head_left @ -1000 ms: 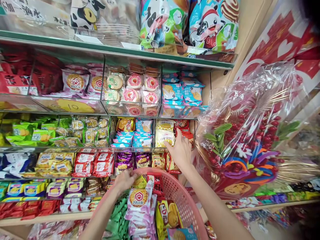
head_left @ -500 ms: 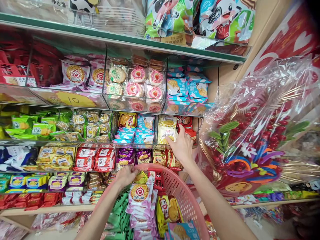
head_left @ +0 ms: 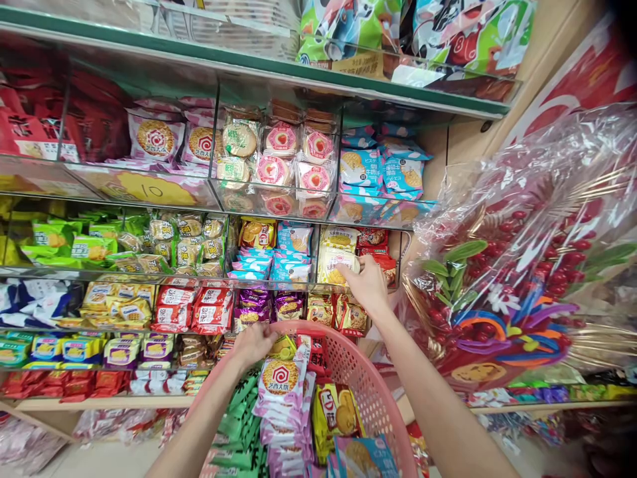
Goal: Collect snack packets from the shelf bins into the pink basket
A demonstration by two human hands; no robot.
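My left hand [head_left: 253, 345] is closed over the far left rim of a pink perforated plastic basket [head_left: 374, 362]. Inside the basket are green packets [head_left: 236, 415], pink-and-white round biscuit packets [head_left: 281, 385], a yellow-and-red biscuit packet [head_left: 338, 415] and a blue biscuit packet [head_left: 365, 458]. My right hand [head_left: 369, 287] reaches into the right end of a shelf compartment. Its thumb and fingers close on the right edge of a pale yellow biscuit packet [head_left: 334, 267]; part of the grip is hidden. Red packets [head_left: 383, 262] lie just behind this hand.
Clear-fronted shelves [head_left: 149, 273] hold many wrapped snacks in divided compartments. A green-edged shelf [head_left: 249, 70] with large bags runs above. To the right, a plastic-wrapped decoration [head_left: 497, 292] with red berries juts out beside my right forearm.
My right hand's fingers have drawn in from reaching over the pale yellow packet to closing at its edge. The view has shifted slightly. My left hand stays on the basket rim.
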